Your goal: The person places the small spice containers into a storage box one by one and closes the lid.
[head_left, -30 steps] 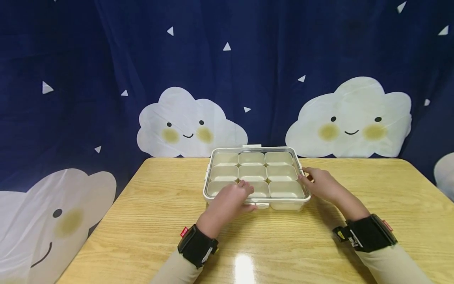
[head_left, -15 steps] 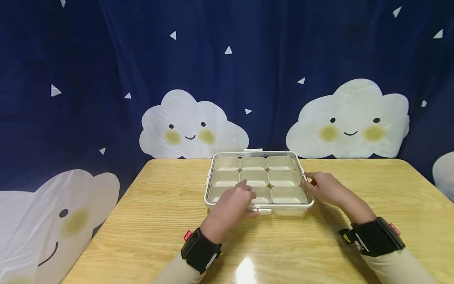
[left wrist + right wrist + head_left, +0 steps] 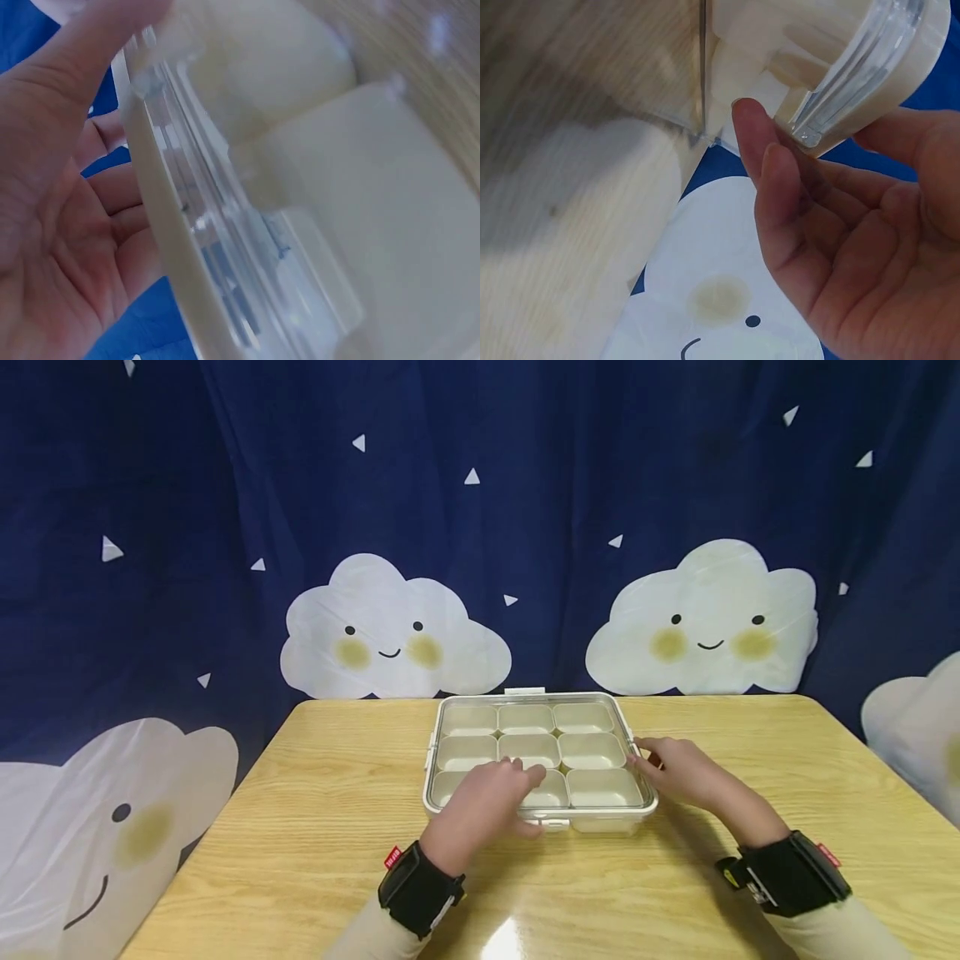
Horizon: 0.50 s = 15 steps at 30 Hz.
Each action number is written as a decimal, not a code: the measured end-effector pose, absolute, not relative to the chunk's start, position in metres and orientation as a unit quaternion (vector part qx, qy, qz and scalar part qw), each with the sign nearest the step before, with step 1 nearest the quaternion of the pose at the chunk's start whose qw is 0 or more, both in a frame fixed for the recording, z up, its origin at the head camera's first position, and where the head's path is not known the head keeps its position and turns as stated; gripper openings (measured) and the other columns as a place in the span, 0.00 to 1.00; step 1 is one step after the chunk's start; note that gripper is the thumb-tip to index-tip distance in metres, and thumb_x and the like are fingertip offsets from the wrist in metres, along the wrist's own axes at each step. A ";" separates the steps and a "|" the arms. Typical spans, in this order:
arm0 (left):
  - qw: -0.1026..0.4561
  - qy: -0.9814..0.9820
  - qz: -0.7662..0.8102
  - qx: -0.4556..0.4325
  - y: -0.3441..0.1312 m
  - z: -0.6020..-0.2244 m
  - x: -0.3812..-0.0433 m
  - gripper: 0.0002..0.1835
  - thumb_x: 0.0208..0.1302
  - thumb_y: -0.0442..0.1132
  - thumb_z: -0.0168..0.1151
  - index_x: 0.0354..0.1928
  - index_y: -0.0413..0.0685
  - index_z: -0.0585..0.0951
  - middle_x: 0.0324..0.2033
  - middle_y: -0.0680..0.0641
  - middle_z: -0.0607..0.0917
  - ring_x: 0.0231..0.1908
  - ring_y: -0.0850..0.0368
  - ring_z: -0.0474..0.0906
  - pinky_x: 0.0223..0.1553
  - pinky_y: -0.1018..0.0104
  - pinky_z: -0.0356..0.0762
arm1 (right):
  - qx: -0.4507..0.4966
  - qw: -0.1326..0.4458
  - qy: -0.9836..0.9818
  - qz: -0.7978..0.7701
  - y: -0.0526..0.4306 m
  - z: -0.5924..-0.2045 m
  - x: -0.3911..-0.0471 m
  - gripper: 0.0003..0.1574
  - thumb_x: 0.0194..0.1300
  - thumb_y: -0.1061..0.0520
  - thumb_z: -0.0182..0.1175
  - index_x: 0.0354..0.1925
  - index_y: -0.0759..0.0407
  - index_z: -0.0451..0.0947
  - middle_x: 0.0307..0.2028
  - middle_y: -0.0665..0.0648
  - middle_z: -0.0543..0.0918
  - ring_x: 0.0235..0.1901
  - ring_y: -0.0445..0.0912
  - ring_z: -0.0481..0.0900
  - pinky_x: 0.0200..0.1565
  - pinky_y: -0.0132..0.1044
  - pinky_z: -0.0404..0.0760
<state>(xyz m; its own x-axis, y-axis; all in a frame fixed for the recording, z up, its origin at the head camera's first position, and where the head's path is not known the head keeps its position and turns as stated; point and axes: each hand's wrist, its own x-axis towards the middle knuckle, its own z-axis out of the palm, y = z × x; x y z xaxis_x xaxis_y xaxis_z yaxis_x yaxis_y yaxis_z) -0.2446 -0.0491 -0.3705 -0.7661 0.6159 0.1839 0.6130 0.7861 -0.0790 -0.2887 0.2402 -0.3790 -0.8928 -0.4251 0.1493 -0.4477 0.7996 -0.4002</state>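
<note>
A cream storage box [image 3: 609, 821] with a clear lid stands on the wooden table, at the middle of the head view. Several pale compartments [image 3: 605, 787] show through the lid. My left hand [image 3: 483, 802] is at the front edge, its fingers over the lid and its thumb by the front latch [image 3: 555, 824]. The left wrist view shows that thumb [image 3: 90, 45] across the front side, with fingers behind the lid's rim. My right hand [image 3: 678, 770] holds the right side. In the right wrist view, fingertips [image 3: 754, 131] lie along the side wall, thumb at the rim.
The wooden table [image 3: 330, 810] reaches back to a dark blue curtain [image 3: 555, 460] printed with white clouds [image 3: 393, 618]. Black bands [image 3: 422, 889] circle both wrists. Another latch [image 3: 525, 691] projects at the box's back edge.
The box has come lower in the head view, closer to me relative to the table's back edge, and both hands have moved with it. The head view has shifted slightly.
</note>
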 end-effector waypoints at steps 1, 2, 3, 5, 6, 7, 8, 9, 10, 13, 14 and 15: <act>0.104 -0.938 0.017 -0.331 -0.049 -0.370 -0.244 0.32 0.46 0.60 0.80 0.48 0.53 0.79 0.30 0.49 0.84 0.31 0.54 0.82 0.28 0.64 0.80 | 0.231 0.024 -0.948 0.219 0.240 -0.380 -0.288 0.27 0.74 0.57 0.58 0.56 0.82 0.74 0.25 0.52 0.83 0.25 0.42 0.78 0.31 0.40 0.77; 0.106 -0.937 0.025 -0.333 -0.049 -0.370 -0.243 0.32 0.45 0.62 0.80 0.47 0.53 0.79 0.28 0.51 0.83 0.30 0.55 0.81 0.28 0.64 0.79 | 0.231 0.023 -0.947 0.220 0.240 -0.380 -0.286 0.27 0.74 0.57 0.58 0.57 0.83 0.73 0.25 0.52 0.84 0.25 0.42 0.78 0.30 0.40 0.78; 0.107 -0.936 0.033 -0.334 -0.048 -0.369 -0.242 0.32 0.45 0.62 0.80 0.47 0.53 0.80 0.27 0.52 0.82 0.29 0.56 0.80 0.29 0.65 0.79 | 0.232 0.022 -0.947 0.219 0.240 -0.381 -0.285 0.28 0.74 0.57 0.58 0.57 0.83 0.73 0.25 0.52 0.84 0.25 0.42 0.78 0.30 0.40 0.78; 0.110 -0.936 0.045 -0.331 -0.044 -0.369 -0.239 0.31 0.44 0.63 0.80 0.45 0.53 0.82 0.26 0.52 0.82 0.28 0.56 0.80 0.29 0.65 0.79 | 0.234 0.021 -0.948 0.215 0.241 -0.381 -0.284 0.27 0.74 0.57 0.58 0.57 0.82 0.73 0.25 0.52 0.84 0.25 0.42 0.78 0.30 0.40 0.78; 0.109 -0.938 0.048 -0.327 -0.042 -0.369 -0.238 0.30 0.44 0.63 0.80 0.44 0.53 0.83 0.27 0.52 0.83 0.29 0.56 0.79 0.30 0.66 0.79 | 0.234 0.018 -0.949 0.212 0.241 -0.381 -0.283 0.28 0.74 0.57 0.58 0.57 0.82 0.73 0.25 0.52 0.84 0.25 0.41 0.77 0.30 0.40 0.77; 0.107 -0.939 0.051 -0.323 -0.040 -0.369 -0.237 0.29 0.43 0.63 0.80 0.43 0.53 0.83 0.27 0.52 0.83 0.29 0.56 0.79 0.30 0.66 0.79 | 0.238 0.018 -0.949 0.207 0.242 -0.380 -0.283 0.27 0.74 0.57 0.58 0.57 0.82 0.73 0.24 0.52 0.83 0.24 0.41 0.77 0.29 0.40 0.77; 0.106 -0.940 0.051 -0.319 -0.038 -0.370 -0.236 0.28 0.43 0.62 0.81 0.42 0.53 0.84 0.28 0.52 0.83 0.30 0.56 0.79 0.31 0.67 0.79 | 0.241 0.015 -0.949 0.200 0.242 -0.379 -0.283 0.26 0.74 0.57 0.58 0.56 0.81 0.74 0.23 0.51 0.82 0.23 0.40 0.76 0.29 0.39 0.77; 0.104 -0.942 0.049 -0.315 -0.037 -0.370 -0.234 0.28 0.43 0.62 0.81 0.41 0.53 0.84 0.28 0.52 0.83 0.31 0.56 0.78 0.32 0.67 0.80 | 0.244 0.010 -0.950 0.192 0.243 -0.378 -0.283 0.26 0.74 0.57 0.58 0.56 0.81 0.75 0.23 0.50 0.81 0.23 0.40 0.75 0.28 0.38 0.76; 0.102 -0.944 0.046 -0.312 -0.035 -0.370 -0.233 0.28 0.43 0.61 0.81 0.41 0.53 0.84 0.29 0.52 0.83 0.32 0.56 0.78 0.33 0.67 0.80 | 0.248 0.001 -0.951 0.184 0.243 -0.376 -0.284 0.25 0.74 0.57 0.58 0.55 0.80 0.76 0.22 0.49 0.80 0.22 0.39 0.74 0.28 0.37 0.75; 0.097 -0.946 0.037 -0.305 -0.032 -0.370 -0.229 0.29 0.43 0.60 0.81 0.42 0.52 0.84 0.30 0.50 0.82 0.35 0.57 0.76 0.35 0.68 0.80 | 0.269 -0.019 -0.951 0.150 0.243 -0.366 -0.288 0.16 0.73 0.58 0.59 0.43 0.73 0.81 0.19 0.47 0.73 0.20 0.38 0.68 0.25 0.34 0.68; 0.098 -0.947 0.037 -0.305 -0.031 -0.369 -0.229 0.29 0.43 0.60 0.81 0.42 0.52 0.83 0.31 0.50 0.82 0.36 0.57 0.77 0.36 0.67 0.81 | 0.267 -0.031 -0.954 0.134 0.242 -0.361 -0.290 0.13 0.72 0.58 0.60 0.39 0.69 0.82 0.19 0.48 0.72 0.20 0.39 0.67 0.25 0.34 0.67; 0.098 -0.947 0.038 -0.304 -0.031 -0.369 -0.228 0.29 0.44 0.60 0.81 0.43 0.52 0.83 0.31 0.50 0.82 0.36 0.57 0.77 0.36 0.67 0.81 | 0.267 -0.040 -0.956 0.114 0.240 -0.355 -0.292 0.11 0.70 0.58 0.62 0.35 0.66 0.82 0.20 0.49 0.74 0.21 0.40 0.69 0.25 0.35 0.68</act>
<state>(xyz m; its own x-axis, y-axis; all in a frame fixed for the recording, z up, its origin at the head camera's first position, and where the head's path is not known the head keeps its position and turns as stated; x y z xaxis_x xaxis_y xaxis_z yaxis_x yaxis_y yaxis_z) -0.2282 -0.0311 -0.3689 -0.7962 0.5831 0.1617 0.5683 0.8123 -0.1310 -0.2921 0.2403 -0.3547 -0.8537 -0.5205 -0.0157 -0.5021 0.8308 -0.2403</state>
